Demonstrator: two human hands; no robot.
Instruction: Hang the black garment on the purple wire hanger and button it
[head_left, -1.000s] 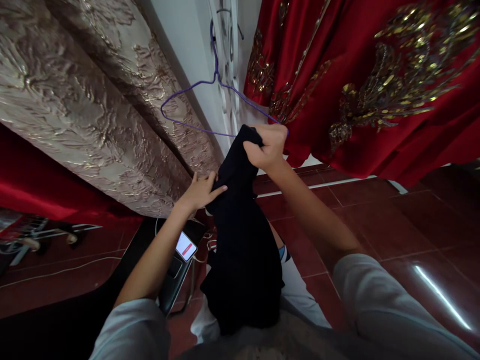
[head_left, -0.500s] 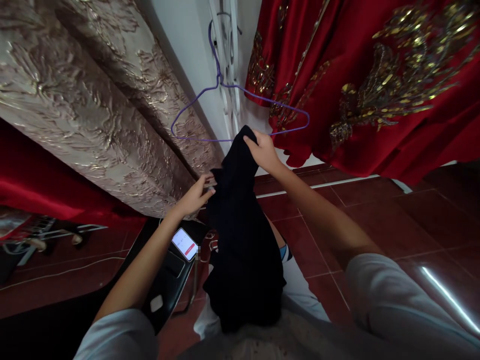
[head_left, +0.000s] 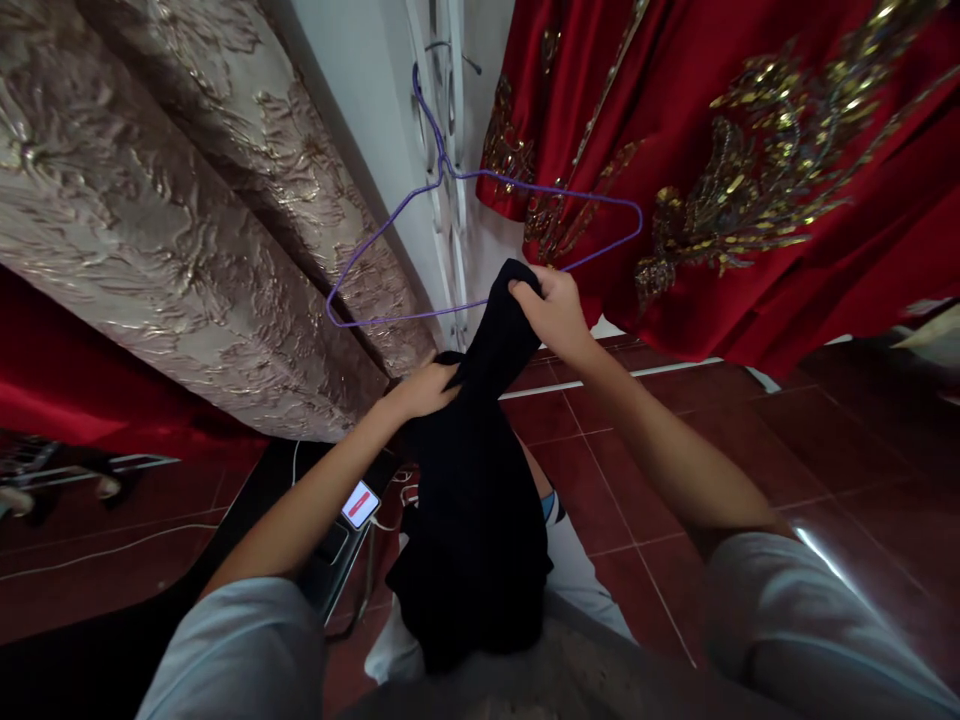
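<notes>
A black garment (head_left: 480, 500) hangs down over my lap, its top end raised towards a purple wire hanger (head_left: 420, 205). My right hand (head_left: 555, 310) pinches that upper end beside the hanger's bottom bar, thumb on top of the cloth. My left hand (head_left: 431, 390) grips the cloth at its left edge, lower down, with most fingers tucked behind or into the fabric. The hanger stands tilted against a white rack post (head_left: 454, 230). Part of its bottom bar is hidden by the cloth and my right hand, and the garment's exact kind cannot be made out.
Beige textured fabric (head_left: 225, 200) hangs on the left. On the right hangs red satin (head_left: 600, 130) with gold sequins. Below left, a lit phone (head_left: 361, 504) with a white cable lies on a black surface (head_left: 255, 500). Red floor tiles (head_left: 660, 440) spread to the right.
My left hand has moved right and closed on the cloth's edge. My right hand has shifted slightly right with the upper end. The hanger has tilted, its left side lower.
</notes>
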